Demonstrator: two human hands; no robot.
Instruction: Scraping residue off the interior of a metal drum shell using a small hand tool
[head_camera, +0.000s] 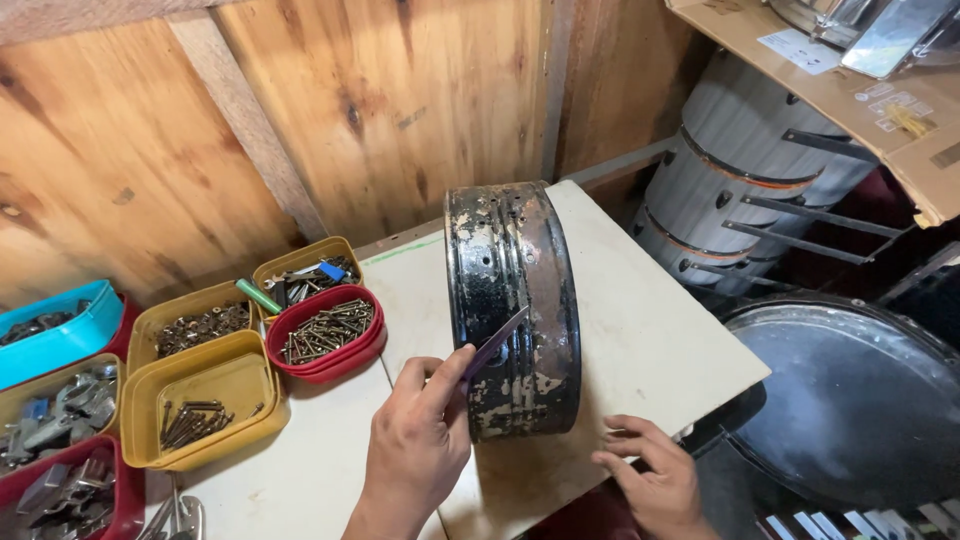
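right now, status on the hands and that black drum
Left hand pinching a thin blade against the black drum. Right hand open, flat on the table beside it. Drum on edge. Red screw tub close left.

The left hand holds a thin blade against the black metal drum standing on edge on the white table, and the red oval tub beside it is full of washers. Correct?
Not quite. In the head view the red oval tub holds long screws, not washers. The rest stands: the left hand holds a thin blade against the black metal drum standing on edge on the white table.
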